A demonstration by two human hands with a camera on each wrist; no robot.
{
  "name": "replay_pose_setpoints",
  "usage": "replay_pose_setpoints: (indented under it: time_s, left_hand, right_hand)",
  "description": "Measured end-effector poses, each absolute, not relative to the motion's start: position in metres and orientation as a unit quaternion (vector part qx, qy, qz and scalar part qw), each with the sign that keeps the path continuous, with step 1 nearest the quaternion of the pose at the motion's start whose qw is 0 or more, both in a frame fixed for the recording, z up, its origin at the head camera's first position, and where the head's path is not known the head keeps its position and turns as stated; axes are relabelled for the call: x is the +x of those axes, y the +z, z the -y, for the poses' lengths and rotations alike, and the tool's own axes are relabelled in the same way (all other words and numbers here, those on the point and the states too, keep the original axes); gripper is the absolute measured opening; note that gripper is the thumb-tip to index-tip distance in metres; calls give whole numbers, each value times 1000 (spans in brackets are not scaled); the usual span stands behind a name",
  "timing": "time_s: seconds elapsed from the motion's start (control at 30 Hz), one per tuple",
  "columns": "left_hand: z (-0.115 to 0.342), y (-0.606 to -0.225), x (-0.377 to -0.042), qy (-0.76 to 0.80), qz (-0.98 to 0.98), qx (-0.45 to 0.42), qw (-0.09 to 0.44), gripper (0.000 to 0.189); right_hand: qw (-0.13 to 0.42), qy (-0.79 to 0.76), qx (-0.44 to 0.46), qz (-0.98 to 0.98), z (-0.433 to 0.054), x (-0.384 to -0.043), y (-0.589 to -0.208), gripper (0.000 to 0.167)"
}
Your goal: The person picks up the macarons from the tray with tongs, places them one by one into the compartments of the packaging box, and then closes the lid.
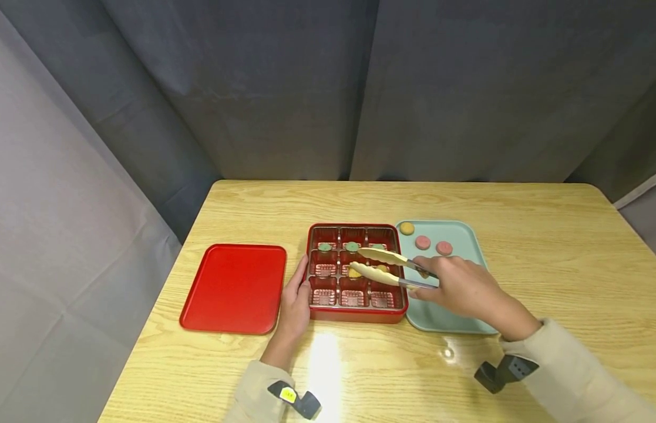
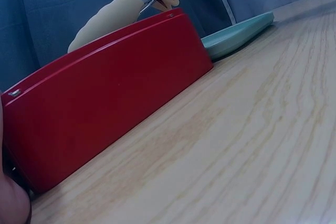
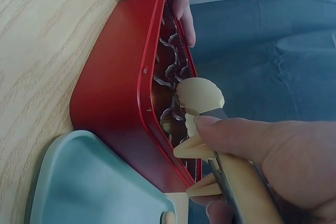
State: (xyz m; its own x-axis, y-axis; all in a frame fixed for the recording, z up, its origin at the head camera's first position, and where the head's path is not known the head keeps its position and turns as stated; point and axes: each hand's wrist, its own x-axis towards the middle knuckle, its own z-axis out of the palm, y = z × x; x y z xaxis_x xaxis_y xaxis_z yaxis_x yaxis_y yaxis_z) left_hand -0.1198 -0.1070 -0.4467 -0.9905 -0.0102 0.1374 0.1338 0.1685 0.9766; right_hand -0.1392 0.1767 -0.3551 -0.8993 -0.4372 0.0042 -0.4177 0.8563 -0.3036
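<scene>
We are lowering a small yellow round cake (image 1: 355, 272) into the middle cell of the red nine-cell plastic box (image 1: 354, 314).

Our right hand (image 1: 462, 288) is squeezing cream-tipped metal tongs (image 1: 383, 265), seemingly pinching it; our left hand (image 1: 295, 301) is lying flat against the box's side, steadying it beside the pale green tray (image 1: 467, 235).

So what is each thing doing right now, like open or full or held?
Red box: open, sweets in some of its cups.
Red lid: off, flat on the table beside the box.
Tongs: held over the box, tips apart.
Green tray: three sweets on it.
Left hand: resting against the box side.
Right hand: gripping the tongs.
</scene>
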Motion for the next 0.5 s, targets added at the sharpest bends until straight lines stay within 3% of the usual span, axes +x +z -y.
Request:
replay_pose_setpoints:
  time_s: [0.5]
  left_hand:
    - [109, -447, -119, -641, 765, -41, 57, 52]
  right_hand:
    - [31, -138, -175, -974, -190, -148, -349, 63]
